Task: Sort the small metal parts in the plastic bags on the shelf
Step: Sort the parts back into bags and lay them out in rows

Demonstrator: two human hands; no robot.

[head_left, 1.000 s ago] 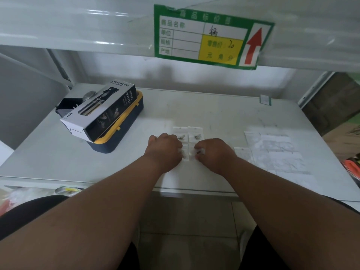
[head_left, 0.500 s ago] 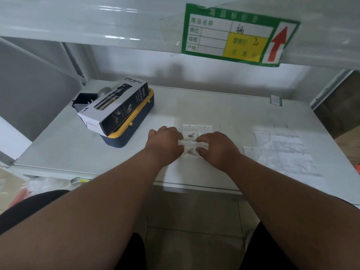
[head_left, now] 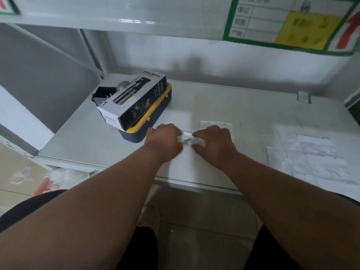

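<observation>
On the white shelf (head_left: pixel 243 106), a small clear plastic bag (head_left: pixel 187 135) with little metal parts (head_left: pixel 186 141) inside lies between my two hands. My left hand (head_left: pixel 165 141) has its fingers curled on the bag's left edge. My right hand (head_left: pixel 215 143) holds the bag's right edge between forefinger and thumb. More small bags (head_left: pixel 216 124) show just beyond my right hand, and it hides most of them.
A spray-bottle carton (head_left: pixel 134 102) lies on a blue box with a yellow lid (head_left: pixel 155 117) at the left. Several flat plastic bags (head_left: pixel 311 152) are spread at the right. An upper shelf with a green price label (head_left: pixel 288 24) hangs overhead.
My head has moved closer and the view has shifted left. Both hands have slid slightly further back over the bags and spread apart, which uncovers the bag with the metal parts.
</observation>
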